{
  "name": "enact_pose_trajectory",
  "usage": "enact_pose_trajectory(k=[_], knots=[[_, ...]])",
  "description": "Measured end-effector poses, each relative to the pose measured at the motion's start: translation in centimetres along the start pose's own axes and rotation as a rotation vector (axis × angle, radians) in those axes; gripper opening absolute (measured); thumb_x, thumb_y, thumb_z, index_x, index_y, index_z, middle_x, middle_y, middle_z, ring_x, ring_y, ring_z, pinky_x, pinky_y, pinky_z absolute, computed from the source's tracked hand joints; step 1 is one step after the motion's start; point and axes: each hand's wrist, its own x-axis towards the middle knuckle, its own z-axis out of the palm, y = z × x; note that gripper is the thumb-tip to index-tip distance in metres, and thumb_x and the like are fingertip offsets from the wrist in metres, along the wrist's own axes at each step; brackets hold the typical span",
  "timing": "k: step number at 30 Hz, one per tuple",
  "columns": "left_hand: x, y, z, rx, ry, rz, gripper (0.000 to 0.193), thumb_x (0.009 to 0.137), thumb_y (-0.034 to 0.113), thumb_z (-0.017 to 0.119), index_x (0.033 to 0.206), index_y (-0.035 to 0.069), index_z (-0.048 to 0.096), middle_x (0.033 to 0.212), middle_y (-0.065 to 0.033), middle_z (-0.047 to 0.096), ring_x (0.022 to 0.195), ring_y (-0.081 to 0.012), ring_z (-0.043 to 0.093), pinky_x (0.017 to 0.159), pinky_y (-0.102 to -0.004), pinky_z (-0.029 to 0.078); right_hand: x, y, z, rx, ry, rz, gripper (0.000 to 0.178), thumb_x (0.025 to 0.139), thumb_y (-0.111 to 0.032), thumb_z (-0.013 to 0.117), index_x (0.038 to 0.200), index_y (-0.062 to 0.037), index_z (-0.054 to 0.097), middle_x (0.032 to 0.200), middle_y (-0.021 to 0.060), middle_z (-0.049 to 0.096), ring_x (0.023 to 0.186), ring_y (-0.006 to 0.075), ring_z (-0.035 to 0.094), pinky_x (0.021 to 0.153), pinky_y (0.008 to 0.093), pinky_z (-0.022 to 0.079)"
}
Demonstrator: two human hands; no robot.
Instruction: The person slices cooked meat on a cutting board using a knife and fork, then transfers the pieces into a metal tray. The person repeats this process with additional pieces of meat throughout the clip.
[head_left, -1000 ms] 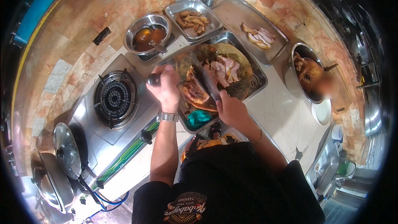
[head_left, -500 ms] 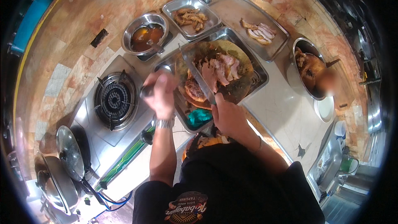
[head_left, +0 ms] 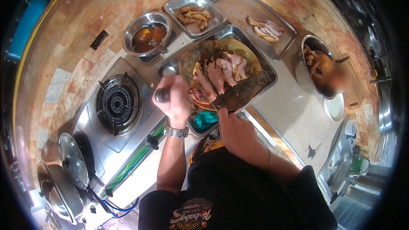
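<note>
My right hand (head_left: 236, 130) is closed around a knife (head_left: 216, 106) at the near edge of a round wooden chopping board (head_left: 240, 98). Little of its blade shows against the meat. Thick slices of roasted meat (head_left: 219, 74) lie in a row across the board, with a browned piece at their left. My left hand (head_left: 177, 100) is a fist around a dark-handled tool (head_left: 162, 95) beside that piece; the tool's working end is hidden. The board sits in a metal tray (head_left: 270, 79). A bunched green cloth or bag (head_left: 204, 120) lies at the tray's near corner.
A gas burner (head_left: 117, 104) is at the left. Behind the board stand a bowl of brown sauce (head_left: 147, 38), a tray of browned pieces (head_left: 194, 18) and a tray with sliced meat (head_left: 266, 30). A deep pot of meat (head_left: 317, 66) is at the right.
The knife blade has swung down from across the board to the left part of the meat and now barely shows. My left hand has moved rightward and nearer to me.
</note>
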Motion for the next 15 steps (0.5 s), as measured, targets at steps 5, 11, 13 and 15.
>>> enact_pose_trajectory(k=[5, 11, 13, 15], knots=[[0.9, -1.0, 0.9, 0.261, -0.055, -0.018, 0.016, 0.088, 0.010, 0.067, 0.078, -0.002, 0.062, 0.066, 0.0041, 0.052, 0.064, -0.0050, 0.044, 0.058, -0.0229, 0.037, -0.5, 0.1, 0.6, -0.038, 0.036, -0.017, 0.021, 0.088, -0.011, 0.057, 0.105, -0.0032, 0.048, 0.075, 0.0144, 0.065, 0.058, 0.0303, 0.068, 0.049, 0.0406, 0.054], [1.9, -0.7, 1.4, 0.082, -0.051, -0.093, 0.016, 0.090, 0.010, 0.066, 0.080, -0.002, 0.062, 0.065, 0.0028, 0.051, 0.057, -0.0049, 0.043, 0.051, -0.0227, 0.033, -0.7, 0.9, -1.8, 0.076, -0.038, -0.032, 0.029, 0.088, -0.011, 0.058, 0.113, -0.0001, 0.048, 0.064, 0.0146, 0.063, 0.056, 0.0350, 0.065, 0.049, 0.0452, 0.052], [2.0, -0.6, 1.3, 0.061, -0.057, -0.102, 0.016, 0.090, 0.010, 0.066, 0.080, -0.002, 0.062, 0.064, 0.0024, 0.050, 0.055, -0.0053, 0.042, 0.049, -0.0228, 0.032, 0.2, 0.7, -2.1, 0.076, -0.125, 0.001, 0.031, 0.088, -0.011, 0.058, 0.114, 0.0009, 0.047, 0.063, 0.0155, 0.064, 0.056, 0.0355, 0.066, 0.050, 0.0462, 0.052], [2.1, -0.5, 1.2, 0.092, -0.068, -0.089, 0.016, 0.090, 0.010, 0.066, 0.080, -0.002, 0.062, 0.062, 0.0020, 0.050, 0.053, -0.0057, 0.042, 0.047, -0.0231, 0.032, 1.7, 0.4, -1.8, 0.127, 0.000, -0.067, 0.031, 0.088, -0.011, 0.058, 0.114, 0.0008, 0.046, 0.064, 0.0167, 0.065, 0.058, 0.0359, 0.066, 0.051, 0.0469, 0.052]])
